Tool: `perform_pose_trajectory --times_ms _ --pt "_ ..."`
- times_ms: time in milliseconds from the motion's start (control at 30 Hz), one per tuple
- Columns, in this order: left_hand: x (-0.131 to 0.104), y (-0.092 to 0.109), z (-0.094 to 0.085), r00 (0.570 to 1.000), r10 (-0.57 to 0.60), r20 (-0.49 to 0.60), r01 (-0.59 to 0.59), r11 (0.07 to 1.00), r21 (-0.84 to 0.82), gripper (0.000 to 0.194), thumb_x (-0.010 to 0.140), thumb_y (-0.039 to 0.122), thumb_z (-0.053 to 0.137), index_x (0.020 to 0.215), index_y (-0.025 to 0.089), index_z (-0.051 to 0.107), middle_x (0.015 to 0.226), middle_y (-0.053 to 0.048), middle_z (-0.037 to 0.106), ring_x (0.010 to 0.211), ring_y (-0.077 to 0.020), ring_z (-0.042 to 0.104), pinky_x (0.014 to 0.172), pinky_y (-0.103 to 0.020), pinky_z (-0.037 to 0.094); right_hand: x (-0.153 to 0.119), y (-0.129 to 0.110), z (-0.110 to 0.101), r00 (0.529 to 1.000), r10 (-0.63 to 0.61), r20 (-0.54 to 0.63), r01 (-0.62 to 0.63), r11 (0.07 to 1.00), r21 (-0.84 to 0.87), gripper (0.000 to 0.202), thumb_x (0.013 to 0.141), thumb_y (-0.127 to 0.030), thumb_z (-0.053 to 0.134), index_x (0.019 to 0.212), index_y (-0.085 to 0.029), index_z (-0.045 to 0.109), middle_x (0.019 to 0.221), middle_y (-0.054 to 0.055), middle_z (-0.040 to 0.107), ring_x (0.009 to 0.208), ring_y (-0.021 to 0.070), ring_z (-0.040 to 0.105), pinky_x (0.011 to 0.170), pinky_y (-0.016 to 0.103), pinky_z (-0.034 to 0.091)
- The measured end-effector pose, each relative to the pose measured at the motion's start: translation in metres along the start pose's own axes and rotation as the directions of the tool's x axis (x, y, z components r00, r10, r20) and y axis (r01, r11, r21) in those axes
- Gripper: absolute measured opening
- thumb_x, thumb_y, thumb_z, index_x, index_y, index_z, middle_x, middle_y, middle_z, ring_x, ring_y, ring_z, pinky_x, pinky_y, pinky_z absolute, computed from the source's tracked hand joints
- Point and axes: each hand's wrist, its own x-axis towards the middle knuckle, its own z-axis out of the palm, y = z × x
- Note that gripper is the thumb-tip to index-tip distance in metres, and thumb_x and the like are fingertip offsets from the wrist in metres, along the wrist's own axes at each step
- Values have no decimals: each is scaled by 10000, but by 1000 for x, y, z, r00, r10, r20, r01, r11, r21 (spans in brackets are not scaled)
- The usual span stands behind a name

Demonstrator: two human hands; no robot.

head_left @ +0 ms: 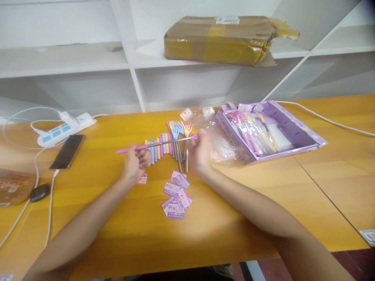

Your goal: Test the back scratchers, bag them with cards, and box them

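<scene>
Stretched between both fists is a telescopic back scratcher [166, 143] with a pink handle, a thin metal rod and a pink head. My left hand [135, 163] is closed around the handle end. At the other end, my right hand [200, 153] grips the pink head, which its fingers partly hide. Below the rod lies a row of pastel handle sleeves [159, 148] in pink, yellow, blue and purple. Beside them are several hand-shaped scratcher heads [177, 128] on metal rods [179, 156]. Several small printed cards [176, 195] are piled nearer me.
Crumpled clear plastic bags [222, 146] lie right of my right hand. A purple display box [299, 128] holds bagged back scratchers. At left are a phone [68, 152], a power strip [67, 129] and a black mouse [40, 192]. A taped carton [216, 41] sits on the shelf.
</scene>
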Motion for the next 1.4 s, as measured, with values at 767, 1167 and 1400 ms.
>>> perform_pose_trajectory --times_ms 767,1167,1400 --pt "-19 -34 6 996 2 86 -3 1000 8 692 1033 643 554 576 222 250 484 62 190 421 -83 155 432 -267 201 -67 37 -4 975 159 158 -149 986 -79 763 861 -770 748 642 -258 227 593 -90 173 534 101 140 483 288 171" --pt "-25 -26 7 988 -35 153 26 998 58 694 987 495 690 573 228 202 492 75 167 431 -76 145 432 -265 179 -65 25 4 970 139 200 -127 989 -73 750 837 -838 724 674 -260 275 607 -90 196 546 109 145 498 288 169" --pt "-11 11 3 997 53 -56 -53 999 1 632 1004 357 596 597 232 129 486 73 131 398 -80 141 402 -278 164 -16 -3 2 998 -16 55 18 999 -40 663 936 -698 705 692 -265 265 603 -88 183 511 110 177 461 268 204"
